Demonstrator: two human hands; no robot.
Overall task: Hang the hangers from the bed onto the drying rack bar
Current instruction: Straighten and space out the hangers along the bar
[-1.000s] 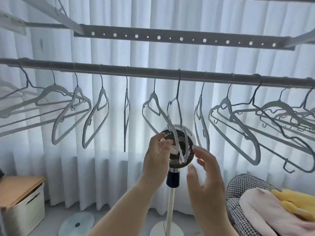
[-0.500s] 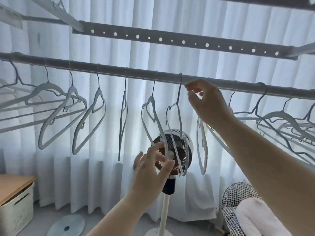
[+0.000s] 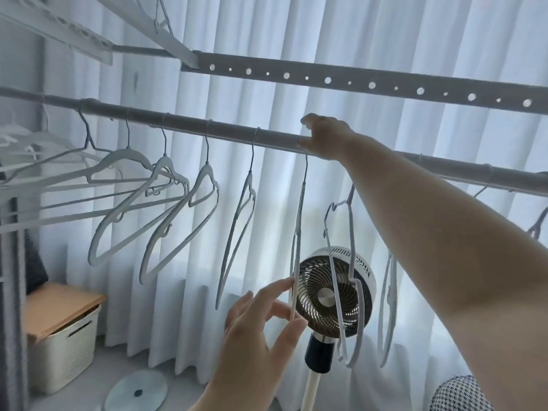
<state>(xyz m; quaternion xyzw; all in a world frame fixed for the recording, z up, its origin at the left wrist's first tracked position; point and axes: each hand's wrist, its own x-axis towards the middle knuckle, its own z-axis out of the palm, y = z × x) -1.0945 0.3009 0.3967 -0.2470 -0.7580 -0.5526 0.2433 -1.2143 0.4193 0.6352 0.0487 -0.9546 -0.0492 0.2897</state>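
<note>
Several pale grey hangers hang along the round drying rack bar (image 3: 231, 134). My right hand (image 3: 324, 137) reaches up to the bar, its fingers curled over the bar and over the hook of one thin hanger (image 3: 299, 221). This hanger hangs nearly edge-on to me. Lower down, my left hand (image 3: 261, 318) is spread, with straight fingertips touching the hanger's lower edge. Two more hangers (image 3: 351, 262) hang just right of it, partly behind my right forearm. The bed is out of view.
A perforated rail (image 3: 355, 84) runs above the bar. Behind the hangers stand a pedestal fan (image 3: 332, 295) and white curtains. A cream basket with a wooden lid (image 3: 65, 345) sits at lower left, a round disc (image 3: 136, 390) lies on the floor, and a houndstooth seat (image 3: 462, 393) is at lower right.
My right hand rose from beside the fan to the bar, then slid left onto this hanger's hook. My left hand stayed by the hanger's lower edge. The view swung right.
</note>
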